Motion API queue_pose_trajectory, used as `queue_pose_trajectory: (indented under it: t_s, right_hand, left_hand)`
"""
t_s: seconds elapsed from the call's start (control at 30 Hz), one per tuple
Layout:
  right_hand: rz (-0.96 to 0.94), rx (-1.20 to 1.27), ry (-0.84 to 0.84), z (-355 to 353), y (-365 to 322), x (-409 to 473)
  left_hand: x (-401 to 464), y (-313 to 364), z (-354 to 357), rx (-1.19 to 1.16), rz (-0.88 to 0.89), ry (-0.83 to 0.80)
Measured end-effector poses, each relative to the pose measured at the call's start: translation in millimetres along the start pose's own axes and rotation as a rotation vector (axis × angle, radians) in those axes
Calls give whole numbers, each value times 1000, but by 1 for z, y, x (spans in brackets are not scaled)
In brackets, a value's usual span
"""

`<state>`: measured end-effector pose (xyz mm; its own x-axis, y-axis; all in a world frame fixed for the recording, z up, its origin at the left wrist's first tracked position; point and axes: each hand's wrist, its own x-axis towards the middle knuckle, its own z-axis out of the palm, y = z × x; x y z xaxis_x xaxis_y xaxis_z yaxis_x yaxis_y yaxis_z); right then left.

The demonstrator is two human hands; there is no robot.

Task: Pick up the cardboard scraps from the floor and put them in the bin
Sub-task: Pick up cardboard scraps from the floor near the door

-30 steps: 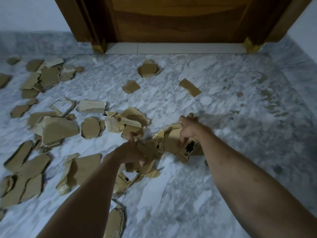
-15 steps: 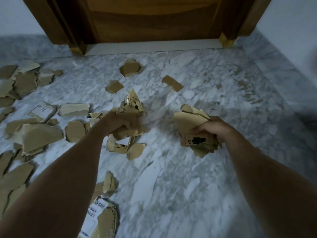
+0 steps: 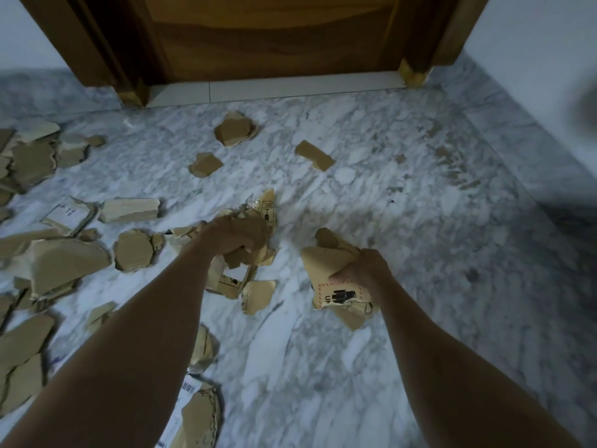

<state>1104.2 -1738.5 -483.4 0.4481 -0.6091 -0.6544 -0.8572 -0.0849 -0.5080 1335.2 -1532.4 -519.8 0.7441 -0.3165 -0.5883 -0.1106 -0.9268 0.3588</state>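
While each hand grips a bunch of cardboard scraps, left hand [image 3: 235, 236], right hand [image 3: 363, 270], we are mid-gathering; next we need the bin, unseen here.

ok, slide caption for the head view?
Both hands grip cardboard scraps above a littered marble floor.

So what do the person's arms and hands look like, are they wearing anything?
Nothing worn that shows. Both forearms are bare right down to the picture's edge, with no sleeves, and the left hand and right hand have no gloves, watch or bracelet in view.
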Motion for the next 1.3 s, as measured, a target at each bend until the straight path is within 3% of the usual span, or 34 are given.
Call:
queue_pose_trajectory:
  t_s: [0.17, 0.3, 0.47, 0.63, 0.7, 0.9, 1.03, 1.3]
  right_hand:
    - [13, 148, 2, 18, 0, -2]
    - [29, 199, -7, 23, -2, -7]
    - [20, 184, -12, 26, 0, -7]
    - [9, 168, -20, 26, 1, -9]
    - [1, 183, -27, 25, 2, -8]
    - [-18, 432, -115, 14, -7, -10]
    - [-76, 518, -124, 2, -30, -22]
    - [-48, 408, -30, 28, -52, -49]
  left_hand:
    - [-67, 30, -10, 133, -34, -33]
    - [-70, 23, -3, 125, -52, -47]
    - [-75, 23, 1, 274, -19, 14]
    - [-75, 16, -4, 225, -20, -74]
    - [-73, 13, -8, 103, -25, -94]
    - [-85, -4, -23, -617, 136, -11]
    - [-99, -22, -38, -1004, 53, 67]
    - [-127, -56, -30, -1198, 52, 151]
